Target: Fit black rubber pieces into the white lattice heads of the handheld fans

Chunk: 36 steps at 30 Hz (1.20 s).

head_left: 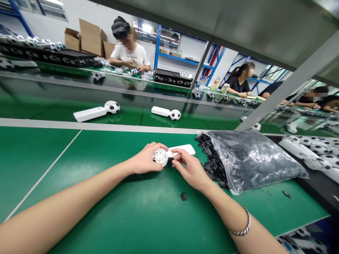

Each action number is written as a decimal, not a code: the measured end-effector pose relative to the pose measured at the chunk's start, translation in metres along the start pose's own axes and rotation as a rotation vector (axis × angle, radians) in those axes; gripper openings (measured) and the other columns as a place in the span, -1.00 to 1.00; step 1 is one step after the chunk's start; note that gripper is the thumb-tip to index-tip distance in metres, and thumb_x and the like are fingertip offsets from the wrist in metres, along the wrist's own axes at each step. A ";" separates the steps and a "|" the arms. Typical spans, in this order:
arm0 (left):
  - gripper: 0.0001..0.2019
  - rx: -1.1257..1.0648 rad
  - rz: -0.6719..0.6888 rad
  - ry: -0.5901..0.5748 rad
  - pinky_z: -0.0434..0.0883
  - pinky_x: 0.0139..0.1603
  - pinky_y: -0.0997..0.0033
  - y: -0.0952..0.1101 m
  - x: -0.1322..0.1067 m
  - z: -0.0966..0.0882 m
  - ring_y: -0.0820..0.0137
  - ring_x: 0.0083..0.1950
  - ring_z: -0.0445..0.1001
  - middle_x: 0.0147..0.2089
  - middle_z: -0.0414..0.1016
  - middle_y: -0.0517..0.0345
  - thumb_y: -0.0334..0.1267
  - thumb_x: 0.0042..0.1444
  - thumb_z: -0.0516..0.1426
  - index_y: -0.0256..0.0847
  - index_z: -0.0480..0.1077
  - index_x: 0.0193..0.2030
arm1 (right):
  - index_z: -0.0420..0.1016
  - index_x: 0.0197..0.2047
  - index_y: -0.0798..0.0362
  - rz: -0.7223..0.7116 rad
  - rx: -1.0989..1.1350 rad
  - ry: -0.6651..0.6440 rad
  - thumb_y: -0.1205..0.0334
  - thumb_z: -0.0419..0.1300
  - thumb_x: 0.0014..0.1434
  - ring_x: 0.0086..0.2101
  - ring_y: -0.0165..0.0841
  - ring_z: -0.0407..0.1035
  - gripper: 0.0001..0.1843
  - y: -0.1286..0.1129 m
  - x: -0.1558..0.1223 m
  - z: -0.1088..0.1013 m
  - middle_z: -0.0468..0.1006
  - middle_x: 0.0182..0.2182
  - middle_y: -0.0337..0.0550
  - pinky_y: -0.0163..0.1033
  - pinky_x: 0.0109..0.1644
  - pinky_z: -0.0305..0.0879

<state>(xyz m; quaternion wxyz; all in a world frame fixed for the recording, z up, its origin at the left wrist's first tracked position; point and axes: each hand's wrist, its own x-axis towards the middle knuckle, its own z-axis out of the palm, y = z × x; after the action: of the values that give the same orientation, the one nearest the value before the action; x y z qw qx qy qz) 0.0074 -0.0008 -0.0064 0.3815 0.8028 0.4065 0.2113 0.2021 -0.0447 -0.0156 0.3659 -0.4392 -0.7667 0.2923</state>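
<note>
My left hand (146, 158) grips the white lattice ball head (160, 157) of a white handheld fan, whose flat handle (184, 149) points to the right. My right hand (192, 169) pinches the fan at the neck with its fingertips, partly hiding that joint. Just right of my hands lies a clear plastic bag (251, 158) full of black pentagon patches, with some spilling from its mouth. One loose black patch (183, 196) sits on the green bench mat (79, 183) below my hands.
Two football-headed fans (96, 112) lie on a green belt beyond a grey rail. A dark tray (293, 148) at right holds several fans. Co-workers sit across the bench. A grey shelf (238, 31) overhangs the top of the view.
</note>
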 end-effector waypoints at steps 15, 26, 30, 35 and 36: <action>-0.52 0.019 0.018 0.049 0.25 0.01 0.21 -0.001 0.000 0.004 0.21 0.00 0.26 -0.09 0.27 0.13 -0.17 -0.17 0.21 -0.11 0.25 -0.05 | 0.31 -0.30 0.04 0.089 0.180 -0.026 0.29 0.10 0.13 -0.43 -0.42 0.35 -0.96 -0.003 -0.002 0.007 0.40 -0.44 -0.25 -0.33 -0.38 0.29; -0.53 -0.013 0.060 0.054 0.27 -0.01 0.23 -0.005 0.002 0.007 0.25 -0.05 0.28 -0.11 0.25 0.14 -0.17 -0.17 0.20 -0.12 0.26 -0.06 | 0.42 -0.38 0.10 0.172 0.326 0.028 0.29 0.19 0.05 -0.48 -0.43 0.36 -0.94 0.000 0.004 0.015 0.45 -0.48 -0.23 -0.32 -0.35 0.32; -0.53 -0.020 0.035 0.071 0.28 -0.03 0.25 -0.002 0.002 0.009 0.26 -0.06 0.28 -0.12 0.24 0.14 -0.23 -0.21 0.19 -0.13 0.26 -0.07 | 0.42 -0.44 0.11 0.218 0.293 0.077 0.29 0.23 0.00 -0.51 -0.44 0.36 -0.93 -0.003 0.005 0.016 0.45 -0.53 -0.25 -0.34 -0.39 0.32; -0.54 -0.025 0.018 0.076 0.28 -0.06 0.27 -0.002 0.002 0.009 0.28 -0.08 0.29 -0.14 0.23 0.16 -0.25 -0.23 0.19 -0.13 0.28 -0.09 | 0.39 -0.50 0.11 0.271 0.317 0.080 0.27 0.27 -0.06 -0.57 -0.46 0.30 -0.87 -0.003 0.007 0.014 0.42 -0.59 -0.28 -0.36 -0.47 0.26; -0.54 -0.026 0.019 0.079 0.28 -0.06 0.28 -0.002 0.002 0.009 0.29 -0.09 0.29 -0.15 0.23 0.16 -0.25 -0.23 0.19 -0.13 0.28 -0.09 | 0.38 -0.51 0.11 0.280 0.323 0.077 0.27 0.27 -0.06 -0.58 -0.47 0.29 -0.86 -0.003 0.008 0.014 0.40 -0.60 -0.29 -0.37 -0.49 0.24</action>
<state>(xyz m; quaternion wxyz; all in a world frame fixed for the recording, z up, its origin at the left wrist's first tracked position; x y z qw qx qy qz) 0.0133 -0.0026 -0.0132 0.3737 0.7927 0.4106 0.2517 0.1867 -0.0412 -0.0187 0.4164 -0.4877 -0.6269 0.4424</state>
